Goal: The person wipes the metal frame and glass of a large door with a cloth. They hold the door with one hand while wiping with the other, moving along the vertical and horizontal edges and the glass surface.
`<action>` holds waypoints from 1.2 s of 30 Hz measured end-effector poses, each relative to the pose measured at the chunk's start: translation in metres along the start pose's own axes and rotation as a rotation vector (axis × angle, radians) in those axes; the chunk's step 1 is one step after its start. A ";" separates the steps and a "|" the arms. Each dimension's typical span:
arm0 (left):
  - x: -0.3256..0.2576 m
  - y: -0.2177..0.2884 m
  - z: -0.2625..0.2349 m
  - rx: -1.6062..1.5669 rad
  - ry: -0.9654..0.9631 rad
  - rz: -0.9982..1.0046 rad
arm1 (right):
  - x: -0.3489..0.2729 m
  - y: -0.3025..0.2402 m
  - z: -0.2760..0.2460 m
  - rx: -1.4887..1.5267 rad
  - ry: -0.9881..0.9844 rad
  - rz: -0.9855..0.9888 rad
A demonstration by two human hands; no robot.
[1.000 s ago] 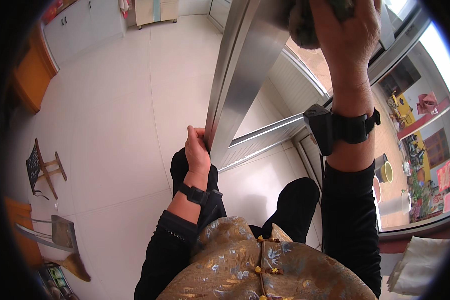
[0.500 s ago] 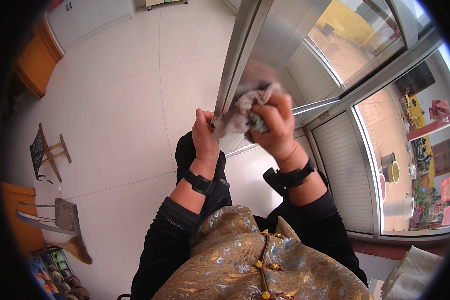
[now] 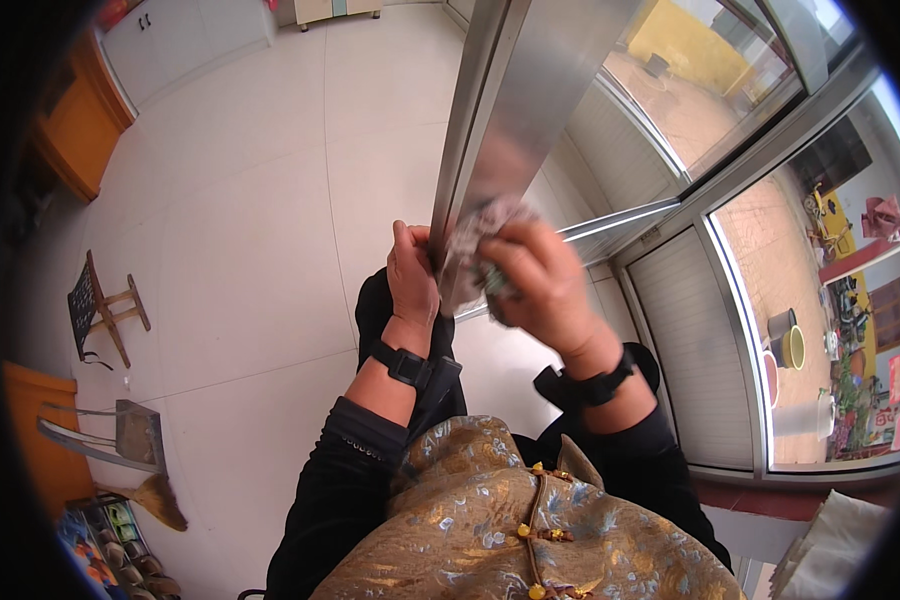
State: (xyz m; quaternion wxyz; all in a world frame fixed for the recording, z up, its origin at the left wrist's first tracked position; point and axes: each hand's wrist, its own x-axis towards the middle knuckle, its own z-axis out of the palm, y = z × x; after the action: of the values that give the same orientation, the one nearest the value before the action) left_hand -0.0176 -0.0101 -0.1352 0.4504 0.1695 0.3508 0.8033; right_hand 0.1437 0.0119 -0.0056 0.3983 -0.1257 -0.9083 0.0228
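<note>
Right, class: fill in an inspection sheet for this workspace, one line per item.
Surface: pale tiled floor.
Job's things: upright metal door frame; crumpled cloth pressed against it.
Clutter: small wooden stool; dustpan and broom by the left edge.
Grippers: left hand grips the frame edge; right hand holds the cloth.
Cables: nothing seen.
Surroundings: orange cabinet; glass door to a yard.

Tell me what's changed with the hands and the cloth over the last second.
The right hand came down from high on the metal door frame, drawing the cloth down, and now presses it low against the frame beside the left hand. The left hand stayed gripping the frame's edge; nothing was let go.
</note>
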 end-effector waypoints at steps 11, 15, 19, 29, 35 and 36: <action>-0.003 0.003 0.000 -0.032 -0.033 0.018 | 0.188 0.023 -0.083 -0.242 0.668 -0.662; -0.001 -0.004 -0.004 -0.046 -0.002 0.039 | 0.125 0.029 -0.044 -0.274 0.535 -0.415; 0.004 -0.013 -0.008 -0.015 0.068 0.059 | 0.054 0.032 0.011 -0.114 0.344 -0.211; -0.007 0.004 0.009 0.010 0.021 -0.014 | -0.087 0.058 0.083 -0.090 -0.156 -0.064; -0.001 0.000 0.004 -0.031 -0.006 0.021 | -0.137 0.055 0.097 -0.097 -0.400 0.176; 0.000 -0.001 0.002 -0.032 0.000 0.011 | -0.143 0.055 0.095 -0.105 -0.438 0.237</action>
State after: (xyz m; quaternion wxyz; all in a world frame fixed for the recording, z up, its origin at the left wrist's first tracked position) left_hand -0.0156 -0.0093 -0.1341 0.4487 0.1639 0.3369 0.8114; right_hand 0.1794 0.0357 -0.1811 0.1795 -0.2437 -0.9518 0.0490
